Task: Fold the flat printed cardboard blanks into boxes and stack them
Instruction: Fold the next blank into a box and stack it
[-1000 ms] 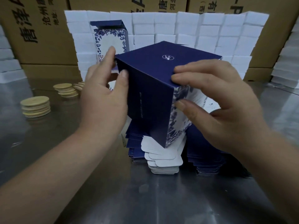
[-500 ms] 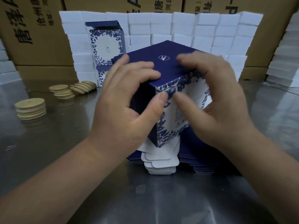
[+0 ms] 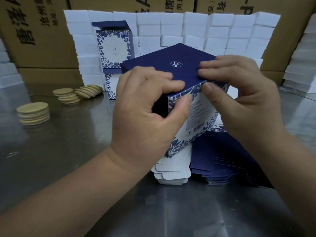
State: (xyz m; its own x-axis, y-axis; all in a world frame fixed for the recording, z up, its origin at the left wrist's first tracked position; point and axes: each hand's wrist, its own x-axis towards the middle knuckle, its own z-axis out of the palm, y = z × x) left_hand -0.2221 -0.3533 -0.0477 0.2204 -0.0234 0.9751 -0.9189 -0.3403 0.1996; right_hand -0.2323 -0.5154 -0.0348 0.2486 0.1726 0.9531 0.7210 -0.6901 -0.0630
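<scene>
A navy box with blue floral sides [image 3: 193, 117] is held upright above the piles of flat blanks [image 3: 172, 173]. My left hand [image 3: 147, 115] grips its near top corner, fingers on the navy lid panel and thumb on the floral side. My right hand [image 3: 239, 93] pinches the same top edge from the right, fingers on the lid, thumb against the printed side. Two folded boxes [image 3: 113, 47] stand stacked at the back left, the upper one with its lid flap raised. More navy blanks [image 3: 220, 170] lie under the held box to the right.
Stacks of round wooden discs [image 3: 33, 112] and a fanned pile of them [image 3: 80, 94] sit left on the steel table [image 3: 68, 151]. A wall of white foam blocks [image 3: 196, 29] and brown cartons [image 3: 34, 31] closes the back and sides.
The box turned so its floral side faces me. Both hands shifted to the top front edge, and the left thumb came round onto the floral side.
</scene>
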